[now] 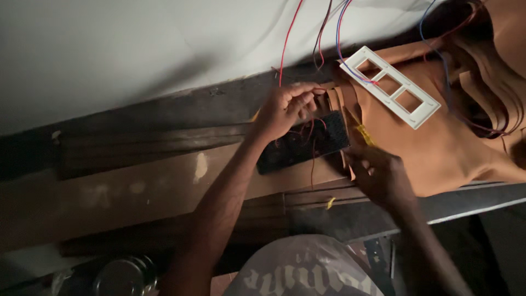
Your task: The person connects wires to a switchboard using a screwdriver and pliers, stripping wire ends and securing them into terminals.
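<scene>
My left hand pinches a thin red wire near the edge of a brown cardboard sheet. Under that hand lies a black rectangular box with red wires across it. My right hand grips a yellow-handled tool, its tip pointing up toward the cardboard's cut strips. A white three-opening switch frame rests on the cardboard, with red and blue wires running through it.
Several red, blue and dark wires hang down from the white wall. Dark wooden boards run across the middle. A round metal tin sits at the lower left, and a grey metal edge at the right.
</scene>
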